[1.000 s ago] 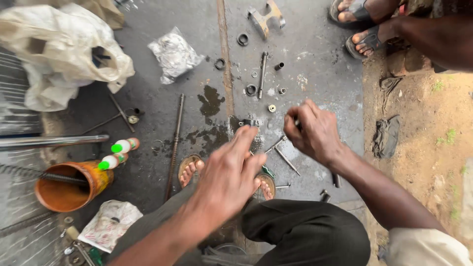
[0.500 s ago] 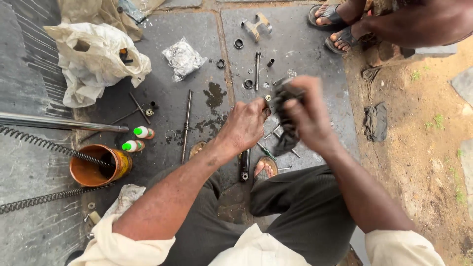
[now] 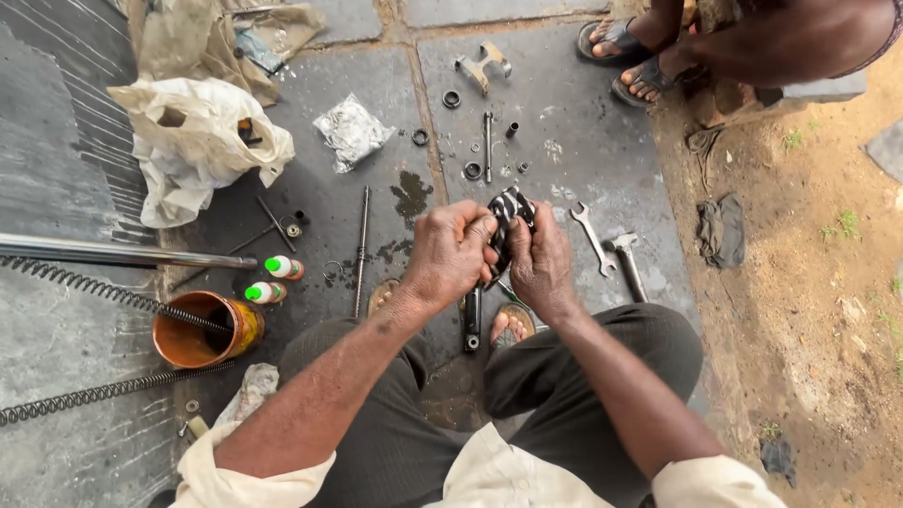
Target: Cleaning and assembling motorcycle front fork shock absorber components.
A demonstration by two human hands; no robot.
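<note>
At frame centre, above the knees: left hand (image 3: 450, 254) and right hand (image 3: 541, 263) brought together around a dark metal part (image 3: 509, 213) with pale bands. Left fingers curled and pressed onto its left side, right fingers wrapped up its right side, thumb pressed against it; part raised off the ground, tilted, upper end showing above both hands. Directly below, at 6 o'clock of the hands, a short black cylinder (image 3: 472, 320) standing between two sandalled feet.

At 3 o'clock, near the right hand, an open-ended spanner (image 3: 591, 235) and a hammer (image 3: 625, 261) lying just beside each other on the grey slab (image 3: 583, 122). At 12 o'clock, a scatter of rings, a bolt (image 3: 487, 143) and a forked metal bracket (image 3: 483, 64). At 11 o'clock, a crumpled clear bag (image 3: 351, 130). At 9 o'clock, a thin steel rod (image 3: 360, 249), two small bottles with green caps (image 3: 273, 279), then an orange tin (image 3: 199, 329) with a coil spring (image 3: 113, 292) leaning into it. At 10 o'clock, a dirty white cloth sack (image 3: 193, 141). At 1 o'clock, another person's sandalled feet (image 3: 630, 61) at the slab's edge.
</note>
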